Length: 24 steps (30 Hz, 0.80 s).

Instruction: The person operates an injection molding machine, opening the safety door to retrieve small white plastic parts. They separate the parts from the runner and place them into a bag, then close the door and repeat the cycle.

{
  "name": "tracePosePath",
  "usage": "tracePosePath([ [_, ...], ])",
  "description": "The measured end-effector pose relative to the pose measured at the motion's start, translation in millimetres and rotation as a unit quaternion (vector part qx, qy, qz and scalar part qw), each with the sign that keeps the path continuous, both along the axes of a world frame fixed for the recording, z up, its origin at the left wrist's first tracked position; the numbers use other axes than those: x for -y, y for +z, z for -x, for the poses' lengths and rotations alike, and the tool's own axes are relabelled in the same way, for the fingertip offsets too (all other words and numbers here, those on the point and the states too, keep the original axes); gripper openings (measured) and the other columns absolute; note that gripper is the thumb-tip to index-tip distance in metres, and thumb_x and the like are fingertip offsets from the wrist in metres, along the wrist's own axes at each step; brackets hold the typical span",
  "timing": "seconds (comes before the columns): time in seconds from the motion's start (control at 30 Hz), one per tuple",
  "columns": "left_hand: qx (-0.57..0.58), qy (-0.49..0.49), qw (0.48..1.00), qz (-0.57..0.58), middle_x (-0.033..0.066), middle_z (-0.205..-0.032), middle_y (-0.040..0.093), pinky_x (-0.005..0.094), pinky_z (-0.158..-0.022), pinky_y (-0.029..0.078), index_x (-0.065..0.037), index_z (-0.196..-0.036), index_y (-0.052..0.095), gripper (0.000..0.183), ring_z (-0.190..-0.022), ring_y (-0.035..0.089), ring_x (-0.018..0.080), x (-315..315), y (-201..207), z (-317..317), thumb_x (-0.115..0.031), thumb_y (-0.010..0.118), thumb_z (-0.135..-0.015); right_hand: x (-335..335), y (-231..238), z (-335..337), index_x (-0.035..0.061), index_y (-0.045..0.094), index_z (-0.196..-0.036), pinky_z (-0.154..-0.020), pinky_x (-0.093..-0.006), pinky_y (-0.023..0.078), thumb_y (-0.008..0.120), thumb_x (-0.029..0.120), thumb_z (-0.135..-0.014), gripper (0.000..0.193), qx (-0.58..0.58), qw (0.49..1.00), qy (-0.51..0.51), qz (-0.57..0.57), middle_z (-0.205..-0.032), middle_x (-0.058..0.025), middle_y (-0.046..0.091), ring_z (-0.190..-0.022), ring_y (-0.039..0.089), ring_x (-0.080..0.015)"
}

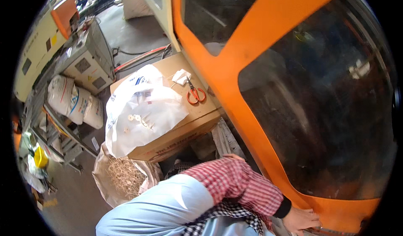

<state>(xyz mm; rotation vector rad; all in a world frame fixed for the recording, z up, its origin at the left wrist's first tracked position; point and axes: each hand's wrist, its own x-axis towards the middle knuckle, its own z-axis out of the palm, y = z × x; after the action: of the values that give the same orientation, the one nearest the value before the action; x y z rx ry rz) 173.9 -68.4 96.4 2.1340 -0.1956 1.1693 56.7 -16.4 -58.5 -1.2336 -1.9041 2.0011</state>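
Firstly, lower right: one right hand (300,220), black-cuffed (284,208), fingers bent against the lower edge of an orange door (228,66); whether gripping or merely resting, cannot be told. The door, with two dark windows, fills the right side of the frame.

Lower centre: red-and-white checked sleeves (218,176); at their upper edge, a sliver of skin, apparently the left hand (235,156), well apart from the right, its state mostly hidden. Below, light blue trousers (161,206) and a black-and-white checked cloth (224,211).

Left of the trousers: one pale sack (102,169), open, holding tan curled scraps (126,176).

Centre: one cardboard box (178,143), bearing a white plastic bag (161,106) with small pale pieces (142,120) on or in it, orange-handled scissors (193,90) and crumpled white paper (181,77).

Left: plump white sacks (61,93); one yellow container (40,157).

Upper left: one grey cabinet (88,66), a red bar or hose (140,58) and, farther back, a large whitish bundle (136,4).
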Motion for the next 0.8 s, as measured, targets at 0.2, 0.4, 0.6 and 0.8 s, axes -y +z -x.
tracePosePath([
  [0.2, -0.101, 0.255, 0.912, 0.304, 0.0193, -0.084, 0.060, 0.0377, -0.065, 0.048, 0.003, -0.100, 0.055, 0.035, -0.076, 0.061, 0.0298, -64.2, -6.1, 269.9, -0.030, 0.052, -0.090, -58.3, -91.9, 90.4, 0.0000, 0.058, -0.106, -0.076, -0.0331, 0.048, 0.061, 0.019, -0.083, 0.030, -0.008, 0.990, -0.040, -0.136, -0.098, -0.0137, 0.063, -0.083, 0.062, -0.0207],
  [0.4, -0.431, 0.584, 0.643, 0.244, 0.0191, -0.074, 0.060, 0.0426, -0.064, 0.046, -0.001, -0.082, 0.059, 0.014, -0.074, 0.059, 0.0367, -108.3, -96.1, 560.1, -0.015, 0.058, -0.079, -129.0, -108.9, 267.3, 0.0004, 0.051, -0.110, -0.076, -0.0361, 0.048, 0.063, 0.017, -0.080, 0.036, -0.010, 0.939, -0.034, -0.341, -0.102, -0.0193, 0.058, -0.090, 0.060, -0.0292],
  [0.6, -0.612, 0.570, 0.521, 0.168, 0.0161, -0.077, 0.064, 0.0437, -0.064, 0.050, -0.004, -0.079, 0.062, 0.019, -0.078, 0.062, 0.0334, -185.8, -159.7, 654.6, -0.023, 0.061, -0.075, -190.5, -111.4, 375.1, -0.0067, 0.041, -0.119, -0.074, -0.0468, 0.046, 0.055, 0.025, -0.085, 0.049, 0.136, 0.904, -0.023, -0.405, -0.095, -0.0310, 0.058, -0.090, 0.057, -0.0432],
  [0.8, -0.608, 0.565, 0.475, 0.290, 0.0219, -0.113, 0.053, 0.0448, -0.079, 0.050, -0.015, -0.122, 0.049, 0.038, -0.101, 0.056, 0.0372, -233.5, -229.5, 645.6, -0.023, 0.047, -0.085, -221.3, -138.4, 395.5, 0.0039, 0.050, -0.101, -0.071, -0.0472, 0.047, 0.051, 0.024, -0.088, 0.024, 0.200, 0.879, 0.012, -0.433, -0.094, -0.0226, 0.060, -0.089, 0.058, -0.0398],
])
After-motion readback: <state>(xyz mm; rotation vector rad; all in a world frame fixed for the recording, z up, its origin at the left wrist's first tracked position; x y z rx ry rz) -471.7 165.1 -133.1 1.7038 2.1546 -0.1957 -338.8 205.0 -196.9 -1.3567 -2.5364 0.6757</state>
